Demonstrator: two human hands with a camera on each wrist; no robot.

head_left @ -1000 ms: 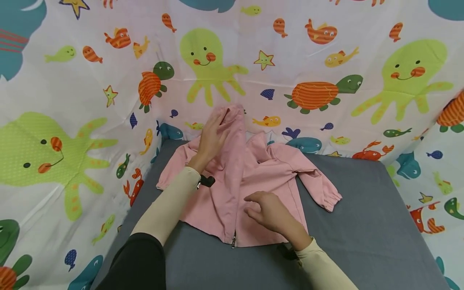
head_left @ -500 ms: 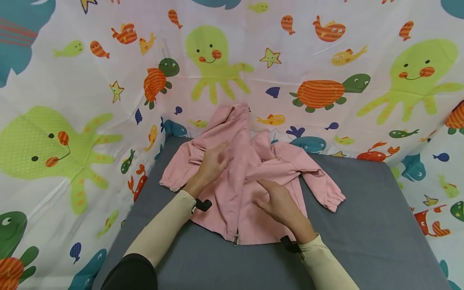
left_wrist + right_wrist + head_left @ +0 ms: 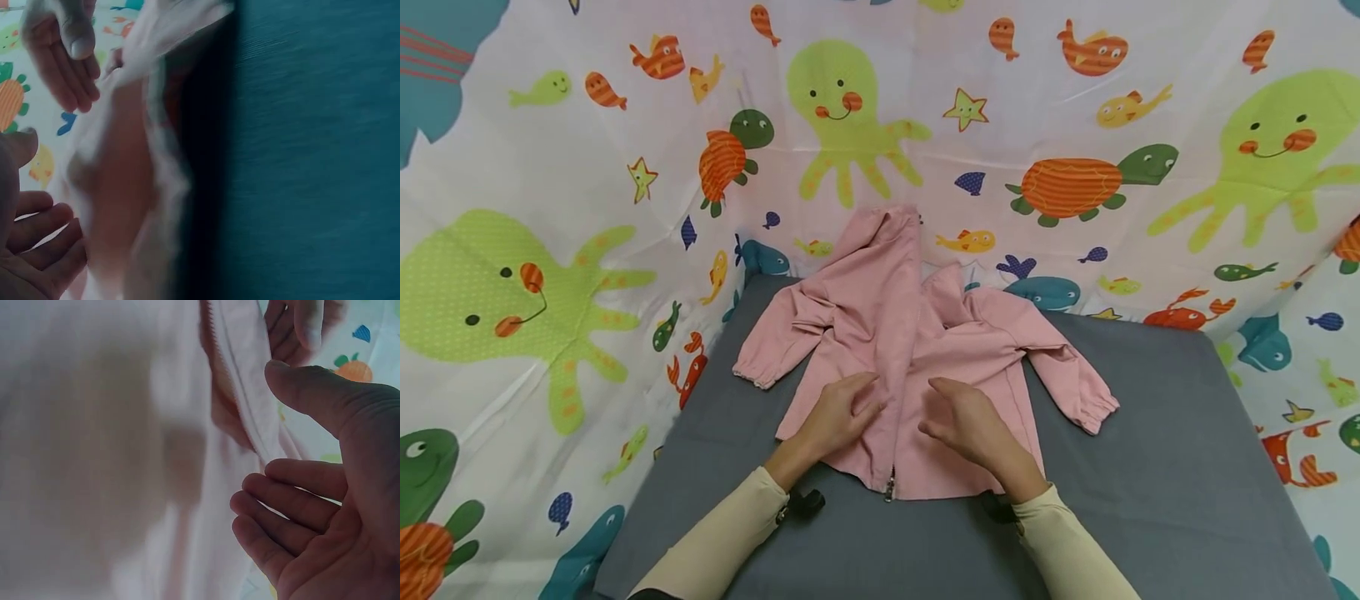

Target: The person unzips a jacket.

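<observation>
A pink zip-up jacket (image 3: 970, 367) lies spread out, with its collar end raised against the back cloth and both sleeves out to the sides. Its metal zipper pull (image 3: 890, 487) sits at the bottom hem. Over the jacket's lower left part is my left hand (image 3: 837, 418), fingers relaxed and holding nothing. My right hand (image 3: 973, 423) is over the lower right part, its fingers loosely bent with nothing in them. The right wrist view shows zipper teeth (image 3: 232, 384) along the jacket's front edge, beside the fingers (image 3: 278, 497).
A grey surface (image 3: 1150, 467) lies under the jacket. White cloth (image 3: 895, 75) printed with sea animals rises behind it and at both sides.
My left hand has drawn back from the raised collar to the lower left of the jacket. The right hand has shifted slightly right. The jacket looks much the same.
</observation>
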